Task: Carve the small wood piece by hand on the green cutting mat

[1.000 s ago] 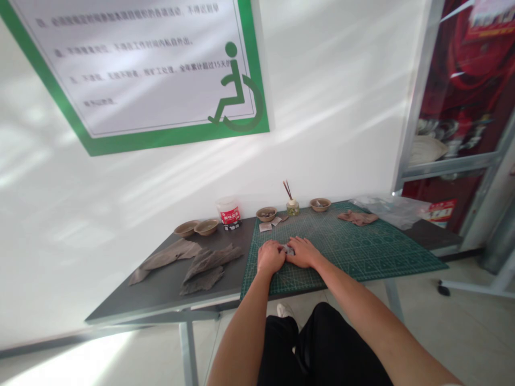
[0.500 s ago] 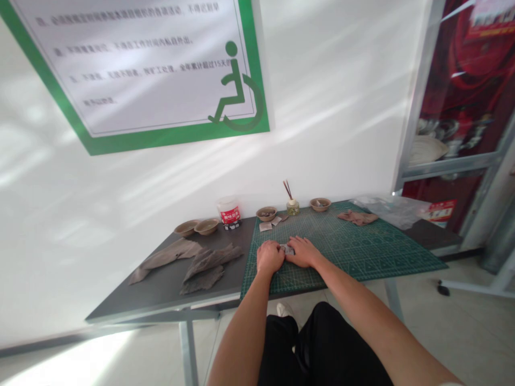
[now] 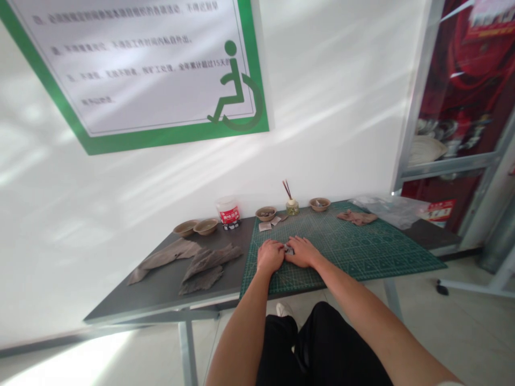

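Observation:
Both hands rest close together on the green cutting mat (image 3: pixel 354 249), near its front left part. Between them lies a small grey and white piece (image 3: pixel 288 250), partly covered by fingers. My left hand (image 3: pixel 271 255) has its fingers bent around the left side of this piece. From the right, my right hand (image 3: pixel 301 252) grips the piece with its fingers curled. What the piece is cannot be made out. Beyond the hands, pale square pieces (image 3: pixel 265 227) lie flat on the mat beside a small bowl (image 3: pixel 266 214) with small items in it.
Two bowls (image 3: pixel 186 228) and a red-labelled jar (image 3: pixel 229 213) stand at the back left, with grey cloths (image 3: pixel 207 265) in front. A reed bottle (image 3: pixel 292 207), another bowl (image 3: pixel 319 204), a brown cloth (image 3: pixel 357 217) and clear plastic (image 3: pixel 396 210) line the back right.
The fingers of my left hand have shifted slightly to the right, and less of the small piece shows between the hands. Other objects stay in place.

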A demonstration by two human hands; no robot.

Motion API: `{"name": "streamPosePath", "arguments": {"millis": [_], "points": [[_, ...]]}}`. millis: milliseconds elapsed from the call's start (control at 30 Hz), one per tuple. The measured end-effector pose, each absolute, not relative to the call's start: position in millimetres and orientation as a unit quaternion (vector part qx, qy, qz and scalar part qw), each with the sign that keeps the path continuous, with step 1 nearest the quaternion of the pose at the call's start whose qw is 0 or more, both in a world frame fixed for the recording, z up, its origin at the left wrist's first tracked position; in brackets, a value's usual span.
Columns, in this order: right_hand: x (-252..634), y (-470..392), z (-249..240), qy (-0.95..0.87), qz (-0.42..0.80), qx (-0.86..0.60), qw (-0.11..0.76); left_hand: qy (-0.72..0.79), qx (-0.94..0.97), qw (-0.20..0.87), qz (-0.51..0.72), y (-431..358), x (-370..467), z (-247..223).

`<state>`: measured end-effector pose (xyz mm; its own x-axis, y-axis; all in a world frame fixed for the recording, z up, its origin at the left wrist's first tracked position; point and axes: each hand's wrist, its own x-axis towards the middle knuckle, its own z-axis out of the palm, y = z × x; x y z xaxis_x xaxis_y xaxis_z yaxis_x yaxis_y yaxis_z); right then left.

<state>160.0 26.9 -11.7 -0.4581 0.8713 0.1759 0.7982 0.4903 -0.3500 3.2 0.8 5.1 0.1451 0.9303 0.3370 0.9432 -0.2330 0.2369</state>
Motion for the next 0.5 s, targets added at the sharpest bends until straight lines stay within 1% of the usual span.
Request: {"name": "streamPosePath", "arguments": {"millis": [500], "points": [[160.7,27.3,-10.9,-0.848,0.111,-0.49,0.167,-0.68,-0.691,0.056,-0.239,2.4,2.6,-1.4]]}}
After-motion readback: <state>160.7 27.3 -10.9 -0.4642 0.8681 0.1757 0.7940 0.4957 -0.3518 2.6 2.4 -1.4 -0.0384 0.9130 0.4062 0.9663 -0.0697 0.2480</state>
